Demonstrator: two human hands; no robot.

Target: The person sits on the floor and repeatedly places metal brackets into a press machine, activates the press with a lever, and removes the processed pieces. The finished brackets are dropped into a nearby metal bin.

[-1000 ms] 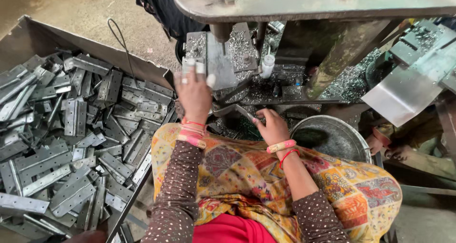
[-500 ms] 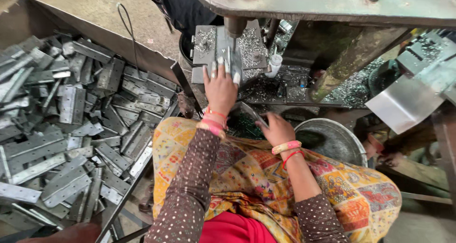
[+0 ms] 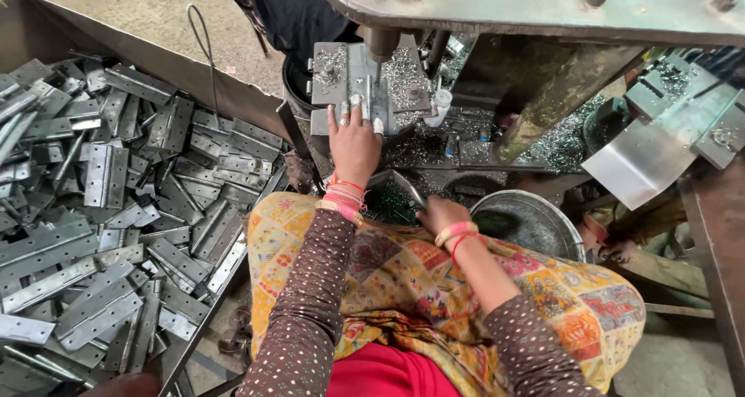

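My left hand (image 3: pixel 353 141) reaches forward onto the grey metal fixture (image 3: pixel 341 79) under the drill spindle (image 3: pixel 382 44), fingertips pressing a metal piece against it. My right hand (image 3: pixel 441 211) rests low by my lap, closed around a thin dark metal piece (image 3: pixel 407 186) that sticks out toward the machine. Both wrists wear pink and red bangles. A patterned yellow cloth (image 3: pixel 403 288) covers my lap.
A large box (image 3: pixel 194 79) on the left holds a heap of several grey hinge plates (image 3: pixel 101 211). A round metal bowl (image 3: pixel 535 218) stands right of my right hand. Metal shavings (image 3: pixel 559 149) litter the machine base. A person in dark clothes (image 3: pixel 295 9) stands behind the machine.
My left hand has moved forward from near the lap up onto the fixture under the spindle. My right hand has stayed low with its piece.
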